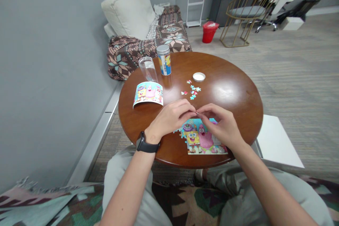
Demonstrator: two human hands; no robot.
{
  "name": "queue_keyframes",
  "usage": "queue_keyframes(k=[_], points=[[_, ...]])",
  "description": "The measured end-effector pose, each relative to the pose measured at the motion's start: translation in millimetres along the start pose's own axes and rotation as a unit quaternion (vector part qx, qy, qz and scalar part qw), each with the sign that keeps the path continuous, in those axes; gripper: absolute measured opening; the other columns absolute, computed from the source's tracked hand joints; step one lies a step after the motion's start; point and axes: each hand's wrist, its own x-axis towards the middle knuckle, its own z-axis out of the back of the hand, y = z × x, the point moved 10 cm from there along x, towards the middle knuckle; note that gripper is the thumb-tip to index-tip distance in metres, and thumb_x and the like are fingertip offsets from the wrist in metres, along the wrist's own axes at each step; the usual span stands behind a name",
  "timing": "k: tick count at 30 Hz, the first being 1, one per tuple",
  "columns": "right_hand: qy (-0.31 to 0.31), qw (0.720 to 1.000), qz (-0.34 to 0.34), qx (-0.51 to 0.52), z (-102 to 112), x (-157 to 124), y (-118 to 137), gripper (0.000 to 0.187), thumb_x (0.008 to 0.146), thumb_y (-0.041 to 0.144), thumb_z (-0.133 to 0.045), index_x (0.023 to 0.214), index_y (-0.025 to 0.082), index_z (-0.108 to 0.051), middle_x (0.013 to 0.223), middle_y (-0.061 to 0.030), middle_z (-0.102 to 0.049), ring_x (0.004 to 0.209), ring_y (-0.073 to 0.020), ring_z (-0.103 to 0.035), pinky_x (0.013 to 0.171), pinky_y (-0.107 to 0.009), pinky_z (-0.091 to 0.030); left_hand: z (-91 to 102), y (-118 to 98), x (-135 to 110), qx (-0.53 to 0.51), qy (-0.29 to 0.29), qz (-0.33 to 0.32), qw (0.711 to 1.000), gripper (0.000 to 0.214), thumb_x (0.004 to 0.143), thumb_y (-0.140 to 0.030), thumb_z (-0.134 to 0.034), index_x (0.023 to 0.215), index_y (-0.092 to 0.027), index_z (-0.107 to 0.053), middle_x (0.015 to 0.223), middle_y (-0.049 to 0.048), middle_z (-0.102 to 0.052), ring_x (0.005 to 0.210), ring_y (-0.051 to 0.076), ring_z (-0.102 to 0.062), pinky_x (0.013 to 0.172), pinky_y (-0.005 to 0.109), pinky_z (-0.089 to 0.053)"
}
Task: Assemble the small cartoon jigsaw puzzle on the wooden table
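Note:
My left hand [174,114], with a black watch at its wrist, and my right hand [222,123] meet fingertip to fingertip above the table. Between their pinched fingers is a small puzzle piece [197,113], mostly covered. Just below lies a partly assembled jigsaw puzzle [194,137] with a yellow and a pink cartoon figure; its left edge is jagged, and my right hand covers its upper right. Several loose puzzle pieces [193,96] are scattered beyond my hands. A curved picture card [148,93] with the same figures stands to the left.
On the round wooden table [238,102] are a clear plastic cylinder [148,69], a printed can with a silver lid [164,60] and a round lid [198,76]. Past it stand a patterned sofa [169,37], a red bin [210,31] and a gold-framed chair [246,10].

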Motion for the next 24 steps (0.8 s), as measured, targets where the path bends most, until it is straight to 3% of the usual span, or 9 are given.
queue_keyframes(k=[5, 10, 19, 24], points=[[-0.018, 1.000, -0.011, 0.018, 2.5, -0.9, -6.0, 0.007, 0.086, 0.024, -0.065, 0.092, 0.022, -0.068, 0.084, -0.0029, -0.071, 0.074, -0.0155, -0.068, 0.068, -0.029, -0.058, -1.8, 2.8, -0.3, 0.003, 0.007, 0.009, 1.000, 0.017, 0.097, -0.027, -0.053, 0.089, -0.016, -0.064, 0.087, 0.0040, -0.066, 0.082, 0.014, -0.061, 0.074, 0.028, -0.048], [-0.050, 0.992, -0.038, 0.111, 3.9, -3.9, -20.6, 0.022, 0.084, 0.028, -0.070, 0.103, 0.023, -0.062, 0.090, -0.0027, -0.072, 0.077, -0.0158, -0.072, 0.071, -0.030, -0.061, -0.3, 4.7, -1.5, 0.001, 0.004, 0.029, 1.000, 0.017, 0.095, -0.030, -0.058, 0.088, -0.017, -0.065, 0.084, 0.0028, -0.067, 0.078, 0.013, -0.061, 0.072, 0.027, -0.047], [-0.046, 0.989, -0.056, 0.130, 3.5, -5.3, -23.4, 0.017, 0.085, 0.032, -0.071, 0.095, 0.022, -0.062, 0.088, -0.0046, -0.075, 0.086, -0.0193, -0.074, 0.078, -0.034, -0.063, -16.3, 7.5, -3.1, -0.010, 0.075, 0.034, 0.997, 0.014, 0.092, -0.025, -0.058, 0.084, -0.017, -0.066, 0.084, 0.0030, -0.069, 0.082, 0.015, -0.063, 0.078, 0.030, -0.049], [-0.040, 0.987, -0.065, 0.141, 2.4, -5.6, -24.2, 0.017, 0.084, 0.031, -0.072, 0.093, 0.023, -0.061, 0.090, -0.0045, -0.077, 0.089, -0.0203, -0.075, 0.079, -0.033, -0.063, -12.0, 5.8, -3.9, -0.009, 0.069, 0.057, 0.996, 0.008, 0.088, -0.020, -0.057, 0.084, -0.016, -0.064, 0.080, 0.0023, -0.066, 0.075, 0.014, -0.060, 0.073, 0.029, -0.049]])
